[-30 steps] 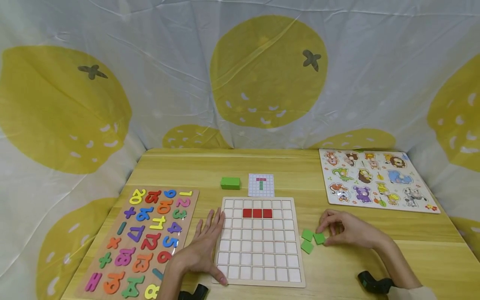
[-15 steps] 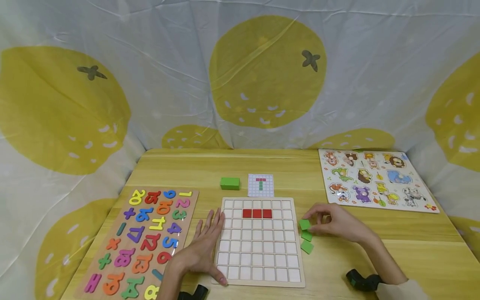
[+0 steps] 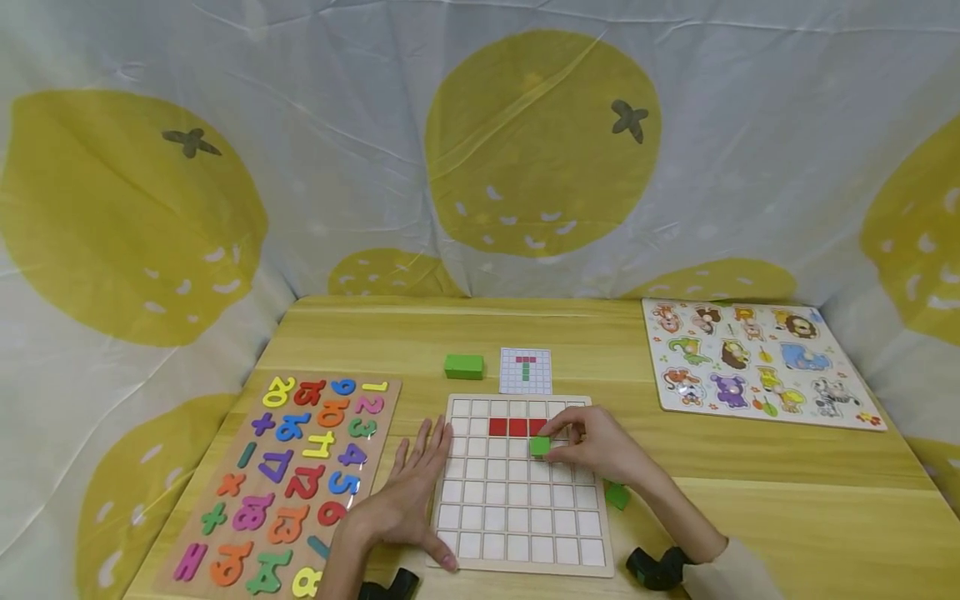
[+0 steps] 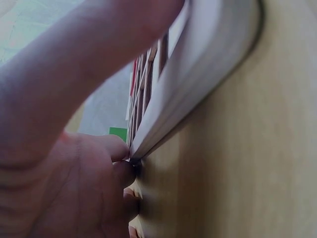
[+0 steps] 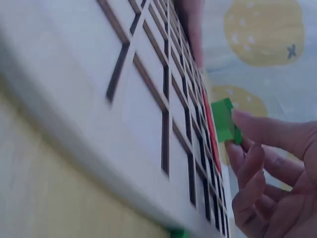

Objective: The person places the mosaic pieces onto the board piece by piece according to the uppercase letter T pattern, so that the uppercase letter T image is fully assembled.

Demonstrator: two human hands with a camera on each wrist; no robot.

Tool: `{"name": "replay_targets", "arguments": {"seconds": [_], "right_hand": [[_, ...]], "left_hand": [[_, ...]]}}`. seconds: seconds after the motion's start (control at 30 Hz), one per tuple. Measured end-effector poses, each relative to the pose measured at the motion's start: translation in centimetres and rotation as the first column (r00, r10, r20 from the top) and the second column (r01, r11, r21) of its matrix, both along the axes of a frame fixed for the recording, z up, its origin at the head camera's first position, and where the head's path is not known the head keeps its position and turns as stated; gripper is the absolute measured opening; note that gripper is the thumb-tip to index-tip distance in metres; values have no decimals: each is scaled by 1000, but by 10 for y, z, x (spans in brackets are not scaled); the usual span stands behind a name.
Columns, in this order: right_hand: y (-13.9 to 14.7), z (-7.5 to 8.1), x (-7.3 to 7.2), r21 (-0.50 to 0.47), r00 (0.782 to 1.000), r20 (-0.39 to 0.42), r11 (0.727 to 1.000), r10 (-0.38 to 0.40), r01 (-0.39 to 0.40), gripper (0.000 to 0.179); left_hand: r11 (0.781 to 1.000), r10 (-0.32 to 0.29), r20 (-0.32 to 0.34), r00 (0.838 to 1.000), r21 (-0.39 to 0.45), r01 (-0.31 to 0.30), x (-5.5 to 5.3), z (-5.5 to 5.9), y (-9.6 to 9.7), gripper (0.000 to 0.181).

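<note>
My right hand (image 3: pixel 596 446) pinches a small green square tile (image 3: pixel 540 447) between thumb and fingertips. The tile is over the white grid board (image 3: pixel 502 533), just below the right end of a row of three red tiles (image 3: pixel 517 427). In the right wrist view, the right hand (image 5: pixel 277 168) holds the tile at the board's far part. My left hand (image 3: pixel 405 492) spreads along the board's left edge, with straight fingers and the thumb at the lower left corner. A loose green tile (image 3: pixel 617 497) lies right of the board, partly behind the right forearm.
A pattern card (image 3: pixel 526 383) with a red and green T lies behind the board, beside a green block (image 3: pixel 463 367). A number puzzle (image 3: pixel 258 492) is at left, an animal puzzle (image 3: pixel 765 362) at the back right. Patterned cloth (image 3: pixel 360 167) hangs behind the table.
The right hand picked up a green tile from the table and carried it left over the board, to the red row. The left hand stayed on the board's edge.
</note>
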State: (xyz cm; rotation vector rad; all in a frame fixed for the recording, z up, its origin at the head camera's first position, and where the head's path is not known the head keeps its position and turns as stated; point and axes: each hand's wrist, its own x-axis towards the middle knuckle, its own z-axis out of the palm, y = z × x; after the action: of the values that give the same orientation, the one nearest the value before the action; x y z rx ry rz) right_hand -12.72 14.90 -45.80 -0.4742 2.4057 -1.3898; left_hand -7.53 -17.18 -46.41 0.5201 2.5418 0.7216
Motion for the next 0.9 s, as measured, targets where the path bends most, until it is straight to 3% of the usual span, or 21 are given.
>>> {"name": "replay_targets", "arguments": {"seconds": [0.3, 0.63, 0.9], "right_hand": [[-24, -5, 0, 35, 998, 32, 998, -54, 53, 20], [-40, -6, 3, 58, 992, -7, 990, -127, 127, 16], [-48, -6, 2, 80, 990, -22, 987, -141, 142, 18]], "left_hand": [[1000, -4, -1, 1000, -5, 4, -1, 1, 1, 168], [1000, 6, 3, 1000, -7, -6, 0, 1, 1, 169], [1000, 8, 0, 1000, 17, -8, 0, -1, 1, 165]]}}
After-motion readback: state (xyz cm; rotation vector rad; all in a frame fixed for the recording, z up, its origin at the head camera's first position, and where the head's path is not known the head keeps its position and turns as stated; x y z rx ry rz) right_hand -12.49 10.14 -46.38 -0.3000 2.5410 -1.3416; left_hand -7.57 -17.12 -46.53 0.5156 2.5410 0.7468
